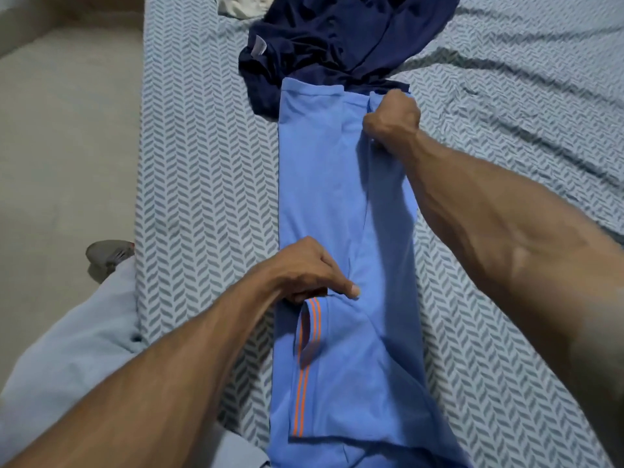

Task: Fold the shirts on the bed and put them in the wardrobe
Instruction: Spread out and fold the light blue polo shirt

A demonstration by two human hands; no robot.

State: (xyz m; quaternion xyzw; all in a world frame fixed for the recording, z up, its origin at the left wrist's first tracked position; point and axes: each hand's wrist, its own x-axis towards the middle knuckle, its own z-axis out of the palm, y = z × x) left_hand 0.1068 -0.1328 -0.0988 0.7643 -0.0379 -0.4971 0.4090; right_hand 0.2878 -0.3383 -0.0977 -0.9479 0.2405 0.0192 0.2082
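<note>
A light blue shirt point(341, 204) with orange stripes on its sleeve cuff lies on the bed as a long narrow strip, its sides folded inward. My right hand point(393, 118) grips the folded right edge near the shirt's far end. My left hand point(309, 273) pinches the fabric at the sleeve near the middle, thumb lying on top. A crumpled navy shirt point(337, 42) lies just beyond the blue one, touching its far end. The wardrobe is out of view.
The bed sheet point(202, 163) has a blue-grey chevron pattern and is wrinkled at the right. A pale garment point(241, 5) peeks in at the top. The floor point(67, 130) lies to the left, with my shoe point(109, 255) and trouser leg point(67, 359) beside the bed.
</note>
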